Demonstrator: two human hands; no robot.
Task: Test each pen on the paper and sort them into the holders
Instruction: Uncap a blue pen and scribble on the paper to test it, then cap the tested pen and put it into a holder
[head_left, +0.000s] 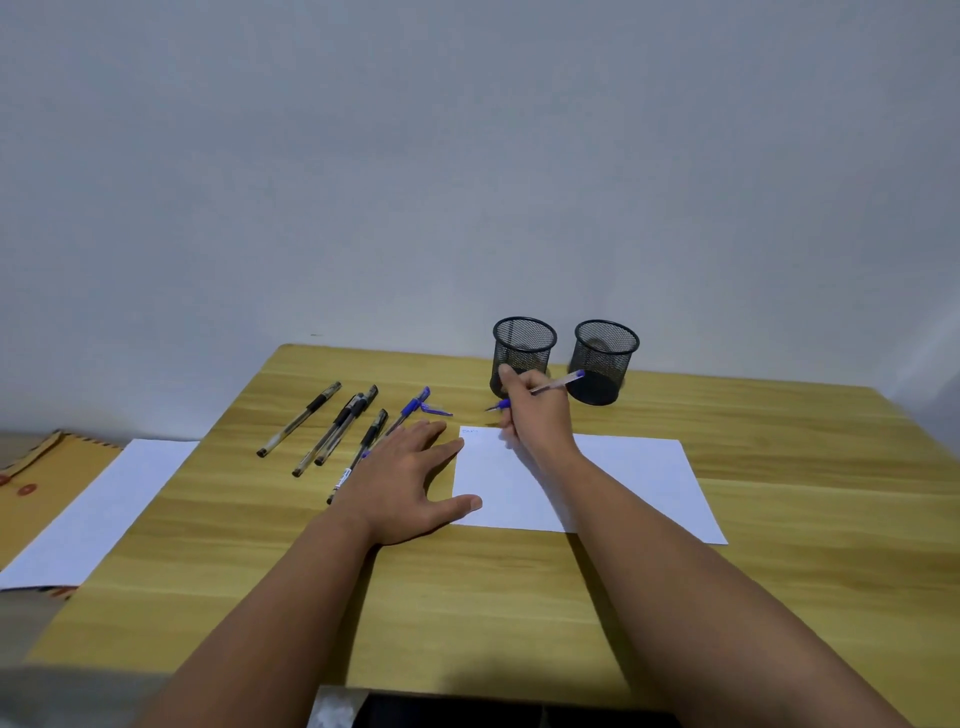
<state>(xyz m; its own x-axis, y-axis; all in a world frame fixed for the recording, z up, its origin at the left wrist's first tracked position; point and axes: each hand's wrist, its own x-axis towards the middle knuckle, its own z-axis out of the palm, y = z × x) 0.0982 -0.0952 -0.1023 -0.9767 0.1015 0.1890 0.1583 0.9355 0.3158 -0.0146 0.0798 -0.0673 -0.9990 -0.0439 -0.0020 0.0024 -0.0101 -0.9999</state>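
Note:
My right hand (535, 410) grips a blue pen (558, 383), uncapped, its tip just past the far left corner of the white paper (623, 483). A faint scribble marks that corner. My left hand (410, 483) lies flat with fingers spread, its thumb on the paper's left edge, partly covering a pen. Several black pens (298, 427) and a blue pen (413, 406) lie in a row to the left, with a blue cap (439, 411) beside them. Two black mesh holders, one on the left (522, 345) and one on the right (602, 361), stand behind my right hand; both look empty.
The wooden table (519, 597) ends at a wall behind the holders. A second white sheet (98, 514) overhangs the table's left edge on top of a brown envelope (47, 478).

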